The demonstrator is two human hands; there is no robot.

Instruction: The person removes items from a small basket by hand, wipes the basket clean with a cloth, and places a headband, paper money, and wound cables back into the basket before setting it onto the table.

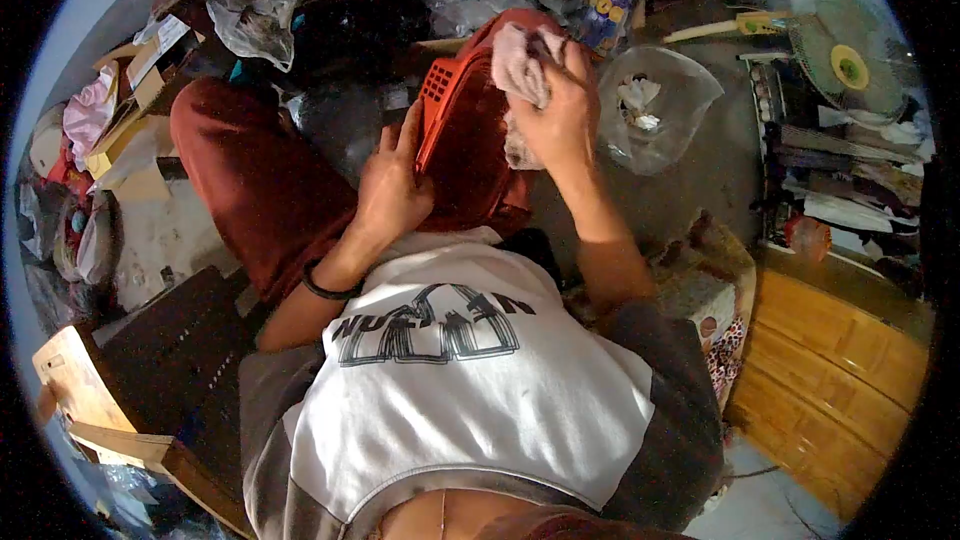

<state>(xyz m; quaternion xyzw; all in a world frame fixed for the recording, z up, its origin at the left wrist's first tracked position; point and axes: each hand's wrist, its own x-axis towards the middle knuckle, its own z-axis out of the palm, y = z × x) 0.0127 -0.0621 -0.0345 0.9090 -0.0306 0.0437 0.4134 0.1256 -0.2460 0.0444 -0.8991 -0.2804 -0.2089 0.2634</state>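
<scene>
My left hand (393, 192) grips the lower edge of an orange plastic piece with a grid of square holes (436, 86). The piece stands tilted, nearly edge-on, over my lap, so its full shape cannot be made out. In my right hand (562, 118) is a bunched, stained pinkish-white cloth (520, 62), the fingers closed around it. Part of the cloth hangs below the palm. It is beside the orange piece, over my raised knee in rust-red trousers; whether they touch is unclear.
A clear plastic bag (690, 110) with scraps lies on the floor at right. Beyond it are a fan (850, 68) and a crowded rack. Wooden drawers (830, 370) stand at lower right. Cardboard boxes (145, 145) and bags crowd the left side.
</scene>
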